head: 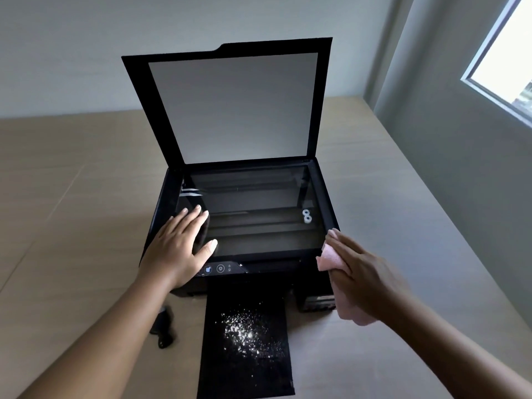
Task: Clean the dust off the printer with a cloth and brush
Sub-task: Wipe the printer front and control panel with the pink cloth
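A black printer [322, 191] stands on a wooden table with its scanner lid [230, 105] raised upright. My left hand [178, 246] lies flat with straight fingers on the left part of the scanner glass [259, 214]. My right hand [362, 272] holds a pink cloth [345, 306] against the printer's front right corner. The black output tray [247, 341] sticks out toward me and carries a patch of white dust [250, 332]. A black brush [164, 326] lies on the table left of the tray, under my left forearm.
The wooden table [72, 226] spreads wide to the left and behind the printer. A grey wall and a window [506, 61] stand close on the right. Control buttons [218, 268] sit on the printer's front panel.
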{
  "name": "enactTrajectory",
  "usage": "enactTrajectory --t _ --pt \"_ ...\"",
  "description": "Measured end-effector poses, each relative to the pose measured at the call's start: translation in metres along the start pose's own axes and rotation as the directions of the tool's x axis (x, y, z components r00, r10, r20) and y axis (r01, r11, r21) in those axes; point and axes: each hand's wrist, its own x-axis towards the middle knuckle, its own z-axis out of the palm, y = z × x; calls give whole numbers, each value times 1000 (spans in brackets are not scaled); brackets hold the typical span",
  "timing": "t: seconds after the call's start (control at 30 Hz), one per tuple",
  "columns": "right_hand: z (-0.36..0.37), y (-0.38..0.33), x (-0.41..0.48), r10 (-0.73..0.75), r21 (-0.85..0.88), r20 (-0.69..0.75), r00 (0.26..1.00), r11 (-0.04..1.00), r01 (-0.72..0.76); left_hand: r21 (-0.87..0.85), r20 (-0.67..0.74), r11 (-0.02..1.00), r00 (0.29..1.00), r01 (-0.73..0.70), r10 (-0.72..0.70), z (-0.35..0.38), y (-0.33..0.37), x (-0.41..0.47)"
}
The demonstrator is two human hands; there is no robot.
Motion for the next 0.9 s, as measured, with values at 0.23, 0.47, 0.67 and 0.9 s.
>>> enactTrajectory --t 0.23,0.47,0.67,0.9 --pt "8 -24 -4 -32 -23 11 999 999 32 -2 -9 1000 1000 -1 1 -1 3 0" --pt "50 -46 -32 153 -23 -205 967 987 -161 -61 -17 998 1000 12 -13 -1 7 -1" --pt "80 -91 -30 118 -36 -197 973 991 -128 -267 35 963 998 -36 47 -12 -6 0" --pt "81 -129 -16 -107 -8 -36 994 994 107 -150 -7 981 992 -124 124 -10 -25 -5"
